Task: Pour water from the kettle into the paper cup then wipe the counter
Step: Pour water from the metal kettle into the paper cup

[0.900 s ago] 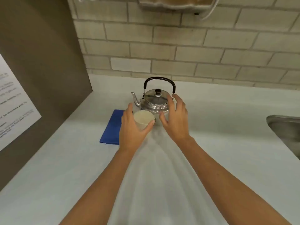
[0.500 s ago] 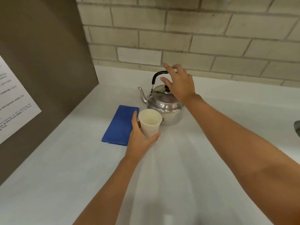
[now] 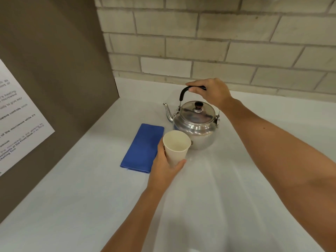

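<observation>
- One kettle [image 3: 195, 124], polished metal with a black lid knob, stands upright on the counter [image 3: 236, 179] toward its back edge, near the brick wall [image 3: 218, 42]; its spout points left, toward the brown side panel [image 3: 54, 70].
- The right hand [image 3: 211, 92] is on top of the kettle's black handle [image 3: 183, 92], fingers curled round the bar and closed on it; the kettle's base looks still seated on the counter.
- One paper cup [image 3: 176, 147], white and seemingly empty, sits just in front of the kettle, left of its middle. The left hand [image 3: 163, 168] wraps it from the near side, thumb and fingers pressed to its wall.
- One blue cloth [image 3: 143, 148], folded, lies flat just left of the cup, beside the left hand.
- Step in hand, as I judge it: lifting the kettle to pour. To do it well, raise it straight, bring the spout over the cup's open mouth, and tip slowly so the stream stays thin.
- Hold the cup lightly; squeezing thin paper could buckle it and spill.
- Keep the lid from sliding as the kettle tilts.
- Wiping comes after; the cloth is within easy reach.
</observation>
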